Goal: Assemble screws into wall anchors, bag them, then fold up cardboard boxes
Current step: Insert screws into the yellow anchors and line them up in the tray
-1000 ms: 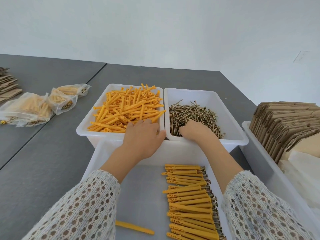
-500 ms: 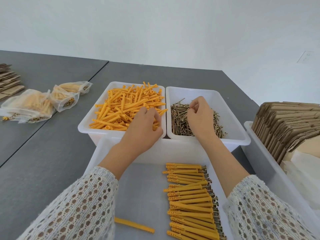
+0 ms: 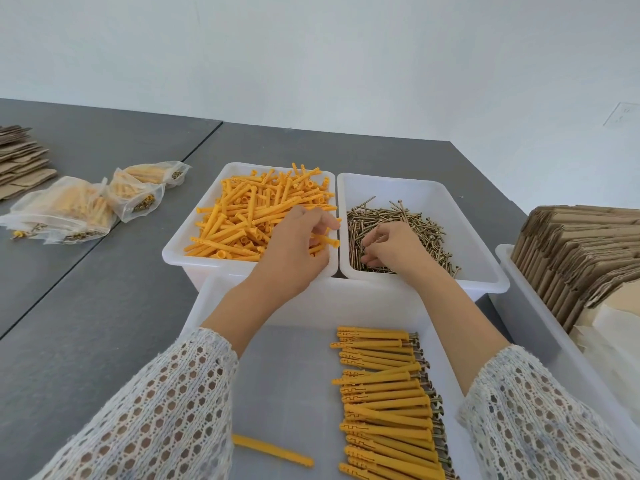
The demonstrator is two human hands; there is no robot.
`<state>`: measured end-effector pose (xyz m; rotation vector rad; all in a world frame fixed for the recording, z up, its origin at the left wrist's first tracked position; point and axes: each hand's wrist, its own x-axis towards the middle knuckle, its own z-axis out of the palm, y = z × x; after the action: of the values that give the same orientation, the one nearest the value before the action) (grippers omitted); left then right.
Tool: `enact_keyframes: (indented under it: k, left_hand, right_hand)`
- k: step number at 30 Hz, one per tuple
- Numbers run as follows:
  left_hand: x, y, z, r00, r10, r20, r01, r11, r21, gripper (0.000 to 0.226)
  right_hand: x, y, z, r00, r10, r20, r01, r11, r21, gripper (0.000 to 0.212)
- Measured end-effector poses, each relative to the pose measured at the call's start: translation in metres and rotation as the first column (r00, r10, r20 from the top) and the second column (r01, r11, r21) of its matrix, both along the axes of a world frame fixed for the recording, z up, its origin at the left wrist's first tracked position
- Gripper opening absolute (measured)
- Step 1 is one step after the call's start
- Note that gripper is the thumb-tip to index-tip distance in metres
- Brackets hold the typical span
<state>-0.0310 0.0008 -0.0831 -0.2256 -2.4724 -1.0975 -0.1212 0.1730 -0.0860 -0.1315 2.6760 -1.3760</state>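
Reaching into two white plastic bins set side by side at the far edge of a nearer tray, a person works both hands at once. The left hand (image 3: pixel 294 251) curls its fingers into the far-left bin (image 3: pixel 180 251) and appears to pinch one or two orange wall anchors (image 3: pixel 249 216) at the bin's right edge; the exact grip is partly hidden by the back of the hand. The anchor at the fingertips lies roughly left to right, its flared open end pointing right toward the screw bin. The right hand (image 3: pixel 391 249) sits just right of it, fingers bent down into the pile of screws (image 3: pixel 401 223); whether they have closed on a screw cannot be told. Each hand is nearest its own part, and the two hands are close together, parted by the touching bin walls, so joining screw to anchor looks like a short move inward and back toward the near tray. The anchors are smooth, ribbed plastic tubes heaped at all angles; the screws are thin, brass-coloured metal, tangled and pointed. In the near tray (image 3: pixel 277 306), finished anchors with screws (image 3: pixel 384 393) lie in a neat row, screw heads to the right, and one loose anchor (image 3: pixel 273 450) lies alone at the near left. Flat brown cardboard (image 3: pixel 571 251) stands in a bin at right. Clear filled bags (image 3: pixel 86 206) rest on the grey table (image 3: pixel 86 306) at far left.
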Motion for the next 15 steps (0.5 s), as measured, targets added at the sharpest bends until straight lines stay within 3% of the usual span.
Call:
enact_keyframes:
  k: [7,11,15]
  left_hand:
    - [-0.005,0.001,-0.006,0.992,0.029,-0.121,-0.038,0.997,-0.072,0.019]
    - [-0.004,-0.003,-0.006,0.981,0.075,-0.177,-0.110,0.975,-0.195,0.010]
    - [-0.002,-0.003,-0.006,0.968,0.148,-0.201,-0.198,0.946,-0.256,0.013]
  right_hand:
    - [0.000,-0.003,-0.001,0.991,0.130,0.044,-0.137,0.966,0.220,0.023]
    - [0.003,-0.006,-0.002,0.969,0.134,-0.209,-0.072,0.958,0.277,0.033]
    - [0.008,-0.013,-0.003,0.834,0.250,-0.492,0.122,0.786,0.606,0.025]
